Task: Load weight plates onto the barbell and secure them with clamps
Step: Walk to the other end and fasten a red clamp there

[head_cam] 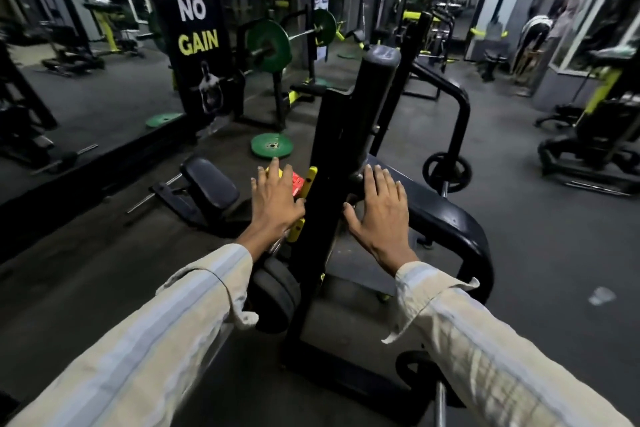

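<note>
My left hand [275,196] lies flat with spread fingers over a yellow and red plate [297,180] on the left side of a black upright post [332,163]. My right hand [379,210] is open, fingers apart, just right of that post, above a black frame. Black plates [277,295] sit low on the rack under my left forearm. A green plate [272,145] lies flat on the floor ahead. Further back a barbell [301,33] rests on a rack with a green plate [268,45] on each end.
A black padded bench [207,184] lies at the left by a mirror wall. A black curved frame [460,229] and a plate-loaded wheel [446,172] stand at the right. Another green plate [162,120] lies near the "NO GAIN" poster [194,28]. Machines line the right side.
</note>
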